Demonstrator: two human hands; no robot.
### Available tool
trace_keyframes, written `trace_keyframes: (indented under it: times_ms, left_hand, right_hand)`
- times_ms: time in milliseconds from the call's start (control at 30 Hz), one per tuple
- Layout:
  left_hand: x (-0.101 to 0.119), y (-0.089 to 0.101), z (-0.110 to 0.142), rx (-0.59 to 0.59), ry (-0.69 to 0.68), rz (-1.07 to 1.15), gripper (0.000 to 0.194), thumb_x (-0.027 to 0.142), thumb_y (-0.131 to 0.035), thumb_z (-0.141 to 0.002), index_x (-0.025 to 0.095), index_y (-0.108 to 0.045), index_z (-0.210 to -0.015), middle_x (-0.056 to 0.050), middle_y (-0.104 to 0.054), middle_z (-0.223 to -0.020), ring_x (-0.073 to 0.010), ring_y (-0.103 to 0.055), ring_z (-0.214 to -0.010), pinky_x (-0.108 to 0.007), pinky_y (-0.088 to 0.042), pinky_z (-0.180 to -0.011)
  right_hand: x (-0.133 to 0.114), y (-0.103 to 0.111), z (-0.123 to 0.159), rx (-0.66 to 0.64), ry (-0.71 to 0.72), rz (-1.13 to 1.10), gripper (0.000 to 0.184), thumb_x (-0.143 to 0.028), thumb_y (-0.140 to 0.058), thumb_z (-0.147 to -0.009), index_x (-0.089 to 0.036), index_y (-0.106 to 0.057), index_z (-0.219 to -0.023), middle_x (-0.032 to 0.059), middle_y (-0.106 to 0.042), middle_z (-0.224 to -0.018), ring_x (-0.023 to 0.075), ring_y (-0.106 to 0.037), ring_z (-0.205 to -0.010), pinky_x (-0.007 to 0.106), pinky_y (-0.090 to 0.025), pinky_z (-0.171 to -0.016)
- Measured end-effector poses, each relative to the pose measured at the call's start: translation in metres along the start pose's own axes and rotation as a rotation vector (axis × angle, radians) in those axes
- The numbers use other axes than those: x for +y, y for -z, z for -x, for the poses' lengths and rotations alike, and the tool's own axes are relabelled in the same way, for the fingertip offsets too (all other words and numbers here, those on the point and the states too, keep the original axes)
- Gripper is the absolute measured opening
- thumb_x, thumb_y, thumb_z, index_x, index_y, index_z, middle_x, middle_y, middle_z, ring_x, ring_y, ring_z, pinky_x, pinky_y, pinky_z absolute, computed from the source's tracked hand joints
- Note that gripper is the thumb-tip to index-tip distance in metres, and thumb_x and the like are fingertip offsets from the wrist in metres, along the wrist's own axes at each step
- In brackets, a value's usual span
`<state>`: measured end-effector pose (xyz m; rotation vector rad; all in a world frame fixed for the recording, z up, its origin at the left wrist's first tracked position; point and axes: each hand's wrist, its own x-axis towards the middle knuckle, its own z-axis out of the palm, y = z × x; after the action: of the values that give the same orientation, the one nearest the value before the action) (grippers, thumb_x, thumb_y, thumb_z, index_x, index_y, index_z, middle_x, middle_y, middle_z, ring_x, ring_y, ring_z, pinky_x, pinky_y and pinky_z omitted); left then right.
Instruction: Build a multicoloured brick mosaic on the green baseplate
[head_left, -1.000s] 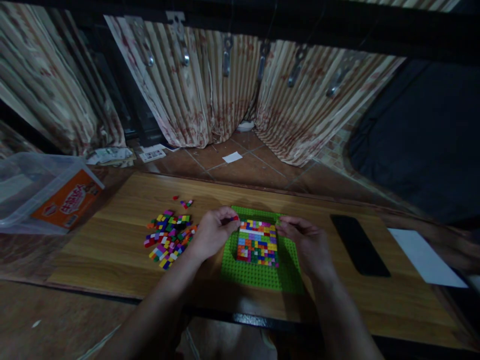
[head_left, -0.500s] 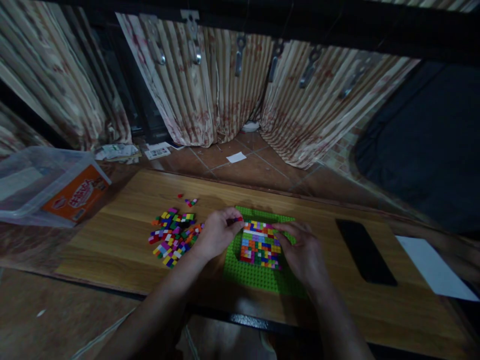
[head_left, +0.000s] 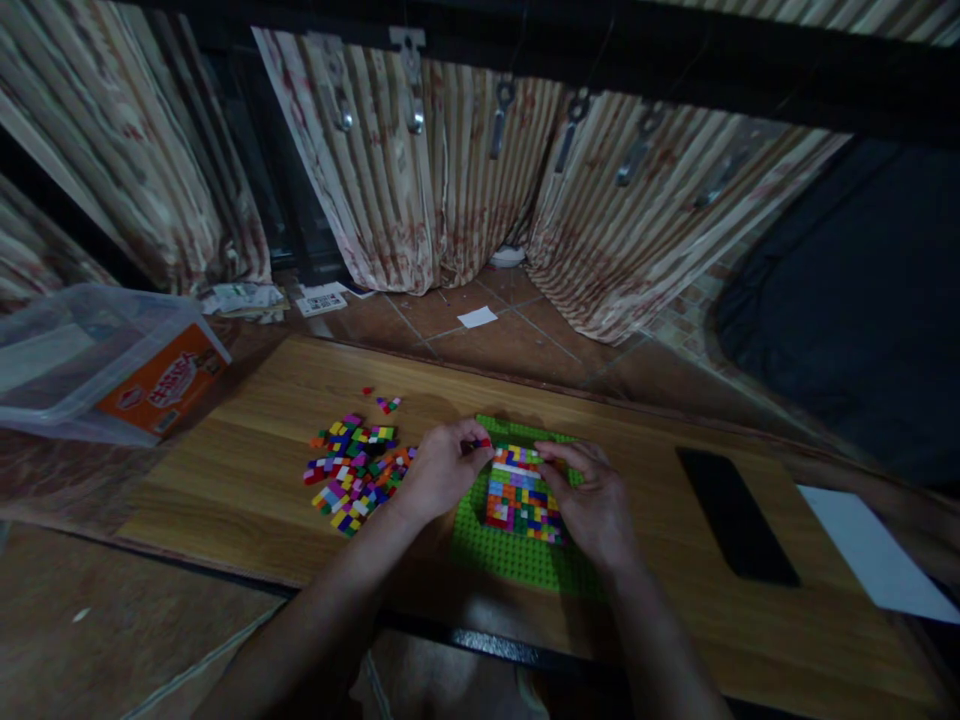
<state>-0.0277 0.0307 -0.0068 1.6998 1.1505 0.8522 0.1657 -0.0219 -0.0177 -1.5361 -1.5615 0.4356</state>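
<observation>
A green studded baseplate (head_left: pixel 517 568) lies on the wooden table, bearing a patch of many-coloured toy bricks (head_left: pixel 521 500). At the patch's upper left corner, my left hand (head_left: pixel 442 470) pinches small toy bricks (head_left: pixel 481 443), red and dark blue, between thumb and fingers. My right hand (head_left: pixel 596 500) reaches over the patch from the right. Its thumb and fingertips come together at the top row of bricks; whatever they grip is too small to make out. Left of my left hand spreads a pile of loose bricks (head_left: pixel 356 470), partly covered by that hand.
A few stray bricks (head_left: pixel 388 405) lie behind the pile. A black flat slab (head_left: pixel 739 515) and a white sheet (head_left: pixel 874 550) are at the right. A clear plastic box (head_left: pixel 112 360) stands beyond the table's left end. Striped curtains (head_left: pixel 420 180) hang behind.
My right hand's fingertips have shifted left along the top row of bricks. My left hand keeps its pinch near the same corner. The whole view has shifted slightly.
</observation>
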Motion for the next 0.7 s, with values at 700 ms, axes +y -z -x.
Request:
trace_keyframes:
  times_ms: [700]
  left_hand:
    - [-0.001, 0.002, 0.001, -0.006, 0.018, -0.059, 0.009, 0.02, -0.056, -0.078, 0.017, -0.063, -0.074, 0.001, -0.062, -0.066, -0.0118, -0.055, -0.061, -0.022, -0.04, -0.057]
  right_hand:
    - [0.017, -0.001, -0.002, 0.026, -0.148, -0.06, 0.033, -0.045, -0.063, -0.078, -0.024, -0.07, -0.103, 0.0073, -0.067, -0.109, 0.0247, -0.059, -0.102, 0.044, -0.044, -0.09]
